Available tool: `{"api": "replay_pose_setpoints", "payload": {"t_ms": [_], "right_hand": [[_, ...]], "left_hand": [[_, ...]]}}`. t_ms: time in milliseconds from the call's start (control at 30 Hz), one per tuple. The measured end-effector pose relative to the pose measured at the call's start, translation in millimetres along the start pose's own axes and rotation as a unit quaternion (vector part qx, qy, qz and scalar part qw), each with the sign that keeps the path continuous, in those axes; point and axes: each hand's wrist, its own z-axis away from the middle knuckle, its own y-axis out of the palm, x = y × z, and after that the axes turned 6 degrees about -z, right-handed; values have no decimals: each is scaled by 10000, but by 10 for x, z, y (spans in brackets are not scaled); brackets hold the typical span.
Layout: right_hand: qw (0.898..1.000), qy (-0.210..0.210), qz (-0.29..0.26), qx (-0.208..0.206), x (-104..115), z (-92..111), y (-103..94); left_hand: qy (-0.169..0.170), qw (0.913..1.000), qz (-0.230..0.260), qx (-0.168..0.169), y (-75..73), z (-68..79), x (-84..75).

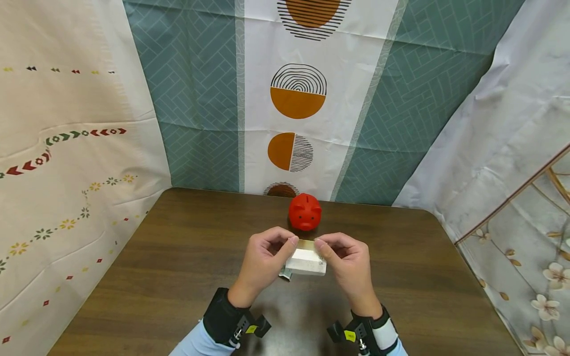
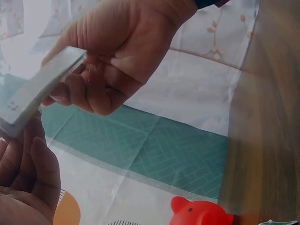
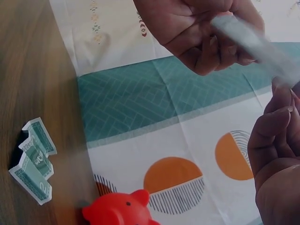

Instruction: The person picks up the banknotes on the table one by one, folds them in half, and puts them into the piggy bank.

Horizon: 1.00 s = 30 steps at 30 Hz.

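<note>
My left hand point(image 1: 267, 257) and right hand point(image 1: 352, 269) pinch opposite ends of a pale folded slip of paper point(image 1: 306, 267) between thumbs and fingers, above the table. It bends along a crease, with faint print near its right end; glare and blur hide what kind of paper it is. In the left wrist view the slip point(image 2: 44, 84) spans between both hands. On the table below and slightly left lies a green banknote point(image 3: 35, 159) in zigzag folds, mostly covered by the held slip in the head view. A red piggy bank point(image 1: 305, 212) stands just beyond my fingertips.
The brown wooden table point(image 1: 178, 277) stretches to both sides of my hands. A green-and-white patterned cloth point(image 1: 200, 99) hangs at its back edge. Pale printed cloths hang along the left point(image 1: 67, 173) and right point(image 1: 490, 148) sides.
</note>
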Motion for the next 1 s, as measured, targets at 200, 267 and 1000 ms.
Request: {"api": "replay_pose_setpoints", "payload": {"t_ms": [200,267,1000], "right_hand": [[9998,73,115,167,-30,-4,-16],[9996,93,124,217,-32,-3,-17],[9969,-477,-6,619,-34,16,50]], "left_hand": [[81,9999,12,100,7,5,1],[45,9999,6,131,6,8,-4],[63,9989,199,409,29,17,-10]]}}
